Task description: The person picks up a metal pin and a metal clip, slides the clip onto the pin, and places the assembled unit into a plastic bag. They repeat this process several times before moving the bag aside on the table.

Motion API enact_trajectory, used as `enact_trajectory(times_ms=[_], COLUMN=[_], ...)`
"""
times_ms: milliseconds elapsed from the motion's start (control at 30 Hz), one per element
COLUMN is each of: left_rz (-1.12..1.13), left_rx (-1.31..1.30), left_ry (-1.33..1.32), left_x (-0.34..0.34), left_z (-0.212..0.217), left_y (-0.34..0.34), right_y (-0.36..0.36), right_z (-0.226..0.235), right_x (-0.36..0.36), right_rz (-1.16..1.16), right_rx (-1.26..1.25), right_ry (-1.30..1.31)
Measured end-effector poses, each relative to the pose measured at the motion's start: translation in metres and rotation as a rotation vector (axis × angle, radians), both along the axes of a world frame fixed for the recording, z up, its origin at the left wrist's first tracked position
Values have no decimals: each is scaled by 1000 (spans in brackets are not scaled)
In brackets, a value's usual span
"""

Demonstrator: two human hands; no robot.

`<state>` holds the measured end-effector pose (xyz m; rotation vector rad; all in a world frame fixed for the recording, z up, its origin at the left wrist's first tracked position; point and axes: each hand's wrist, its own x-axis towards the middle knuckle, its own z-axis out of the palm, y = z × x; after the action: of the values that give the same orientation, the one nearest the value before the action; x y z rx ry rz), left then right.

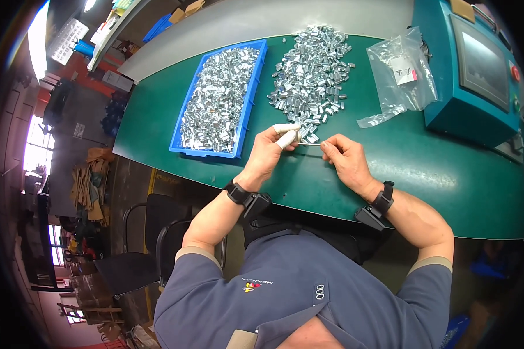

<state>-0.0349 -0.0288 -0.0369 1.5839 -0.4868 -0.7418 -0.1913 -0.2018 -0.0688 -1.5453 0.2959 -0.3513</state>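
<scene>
My left hand (269, 148) has white coverings on its thumb and forefinger. Its fingertips pinch a small metal piece, mostly hidden by the fingers. A thin metal rod (310, 144) runs level from there to my right hand (347, 161), whose thumb and fingers are closed on its other end. Just beyond both hands is a heap of small silvery metal pieces (311, 75), lying loose on the green tabletop (378, 154). To the left of the heap, a blue tray (247, 116) is filled with similar metal pieces.
A clear plastic bag (413, 90) with a white label lies right of the heap. At the far right stands a teal machine (468, 87) with a screen and a red button. Black chairs (151, 232) stand on the floor at left.
</scene>
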Motion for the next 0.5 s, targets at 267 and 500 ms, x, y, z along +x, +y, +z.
enact_trajectory(times_ms=[267,500], left_rz=[87,48], left_rx=[-151,-151], left_ry=[187,161], left_x=[-25,-37], left_z=[-14,-21], left_y=[2,1], right_y=[0,2], right_z=[3,4], right_x=[-2,-3], right_rz=[-73,-54], right_rx=[34,33], right_ry=[-44,-9])
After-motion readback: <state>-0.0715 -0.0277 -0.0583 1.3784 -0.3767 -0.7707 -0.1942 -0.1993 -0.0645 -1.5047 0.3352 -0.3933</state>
